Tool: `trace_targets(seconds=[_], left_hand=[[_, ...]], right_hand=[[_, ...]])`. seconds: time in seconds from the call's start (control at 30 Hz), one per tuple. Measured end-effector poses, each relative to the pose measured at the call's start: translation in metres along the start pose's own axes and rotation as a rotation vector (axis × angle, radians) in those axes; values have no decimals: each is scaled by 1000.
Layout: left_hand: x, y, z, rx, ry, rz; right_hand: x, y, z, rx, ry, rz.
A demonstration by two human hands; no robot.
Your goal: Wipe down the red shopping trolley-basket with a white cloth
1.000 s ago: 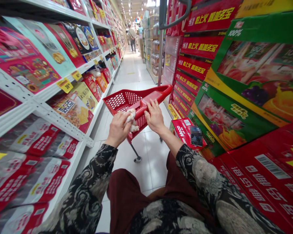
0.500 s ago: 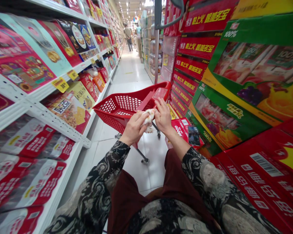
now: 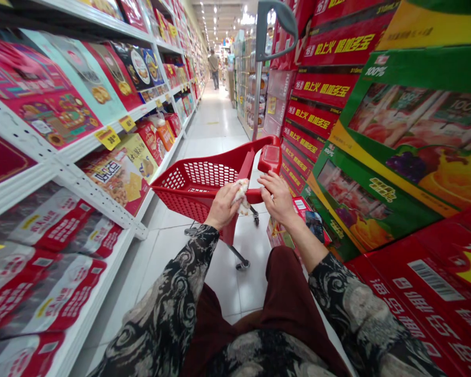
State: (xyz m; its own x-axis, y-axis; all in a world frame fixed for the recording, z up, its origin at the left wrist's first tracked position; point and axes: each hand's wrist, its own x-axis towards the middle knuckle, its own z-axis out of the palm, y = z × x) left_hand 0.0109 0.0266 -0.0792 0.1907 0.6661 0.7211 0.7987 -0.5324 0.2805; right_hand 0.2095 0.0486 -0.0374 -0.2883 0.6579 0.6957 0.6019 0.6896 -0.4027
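A red plastic shopping basket cart with perforated sides stands in front of me, its basket extending to the left. My left hand is closed on a crumpled white cloth with yellowish and reddish patches, at the cart's near handle bar. My right hand is at the right end of that bar, fingers bent and slightly apart, with no object visible in it. The thumb and fingertips seem to touch the red plastic. Just beyond those fingers is a red block-shaped part of the cart.
White shelves of boxed snacks line the left. Stacked red drink cartons and green juice boxes rise on the right. A phone lies on a box beside my right forearm. Far down the aisle is a person.
My hands have moved apart; the right has left the cloth and shifted right. The cloth stays in my left hand. The view has shifted slightly.
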Motion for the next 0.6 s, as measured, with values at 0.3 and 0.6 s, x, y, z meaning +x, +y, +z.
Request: trace_targets(seconds=[0.3,0.6], left_hand=[[7,6,9,-21,5,65],[3,-21,17,-46,3,-56]], right_hand=[[3,-34,7,-134,-88,-5],[3,-15,0,-130,-55,20]])
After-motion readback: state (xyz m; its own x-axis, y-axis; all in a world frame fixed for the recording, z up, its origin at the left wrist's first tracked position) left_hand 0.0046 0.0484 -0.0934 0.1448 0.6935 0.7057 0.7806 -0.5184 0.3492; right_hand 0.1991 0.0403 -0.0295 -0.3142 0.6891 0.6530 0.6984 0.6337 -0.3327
